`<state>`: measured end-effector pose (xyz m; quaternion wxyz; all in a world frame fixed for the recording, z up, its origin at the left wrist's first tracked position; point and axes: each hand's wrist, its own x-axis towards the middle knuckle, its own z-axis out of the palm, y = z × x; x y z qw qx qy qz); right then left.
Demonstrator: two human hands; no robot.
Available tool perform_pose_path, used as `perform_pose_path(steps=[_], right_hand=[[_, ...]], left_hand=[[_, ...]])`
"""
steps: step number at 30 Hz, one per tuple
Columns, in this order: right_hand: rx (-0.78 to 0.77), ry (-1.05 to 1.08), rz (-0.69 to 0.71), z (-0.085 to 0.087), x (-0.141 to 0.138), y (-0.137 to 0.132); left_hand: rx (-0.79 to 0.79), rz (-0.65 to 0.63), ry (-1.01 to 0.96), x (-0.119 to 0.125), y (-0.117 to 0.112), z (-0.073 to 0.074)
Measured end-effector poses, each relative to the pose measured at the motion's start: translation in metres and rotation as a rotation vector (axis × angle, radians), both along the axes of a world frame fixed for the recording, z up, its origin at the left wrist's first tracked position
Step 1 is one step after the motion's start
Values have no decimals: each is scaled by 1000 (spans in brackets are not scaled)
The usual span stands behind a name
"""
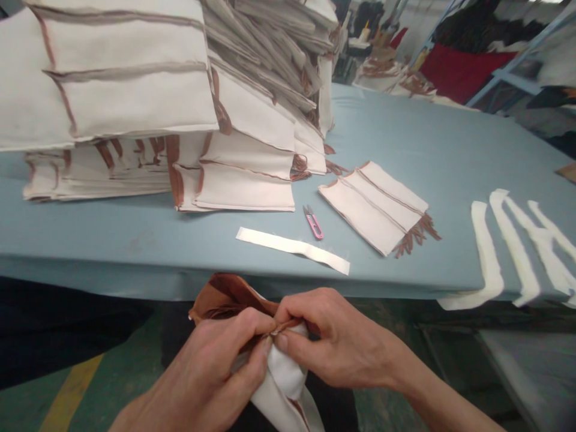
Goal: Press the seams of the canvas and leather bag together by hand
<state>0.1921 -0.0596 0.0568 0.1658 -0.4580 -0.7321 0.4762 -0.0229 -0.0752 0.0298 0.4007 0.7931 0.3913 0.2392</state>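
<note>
Just off the table's near edge, both my hands pinch one sewn fabric piece (283, 372), cream-white with brown cloth (220, 294) at its far end. My left hand (216, 354) grips a brown-edged seam between thumb and forefinger. Right beside it, my right hand (333, 336) pinches the same seam, so the thumbs nearly meet. What lies right under the fingertips is hidden. Beyond the hands, pink thread snips (313, 222) and a cream fabric strip (292, 248) rest on the table.
The blue-covered table (382, 132) carries tall stacks of cream panels with brown edging (135, 96) at the left. A smaller panel piece (373, 207) with brown fringe lies right of the snips. White strips (517, 246) hang over the right edge. Red cloth (459, 72) shows behind.
</note>
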Motion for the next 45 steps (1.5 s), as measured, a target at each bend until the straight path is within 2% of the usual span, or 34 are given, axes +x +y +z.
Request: perform_pose_path(steps=[4,8,11,14,17,21,24,28,31,36,40,42,45], right_hand=[[-41,31,-24,-3,0,-1],[-38,67,-152,-10,-4,-8],[-224,188,-256,-20,-10,-15],[-457,392,-367,-29,-17,-22],[-586,575,-392,-37,-20,-28],[-687,694,-328,-45,-18,-31],[-681,647,-319,-45,-17,-28],[-682,497,-305,-34,-18,-19],[-552,347,-254,-21,-17,-18],[36,59,-201,-5,-9,-25],[408,36,-151,-10,-5,-30],[489,36,-147,-13,-6,-33],[425,60,-184,-15,-9,-36]], left_hand=[[64,27,7,0,-5,-2],[309,38,83,1,-6,-7],[514,-5,109,0,-3,-13],[626,-62,118,-6,-2,-19],[656,-94,158,-11,-4,-20],[653,-115,184,-13,-8,-20],[686,-84,168,-14,-10,-29],[702,-52,154,-14,-9,-37],[602,-43,40,-11,-10,-30],[225,57,-49,-9,-13,-6],[-86,-64,6,-12,-5,3],[-48,-118,62,-13,1,0],[288,-155,60,-14,6,-11]])
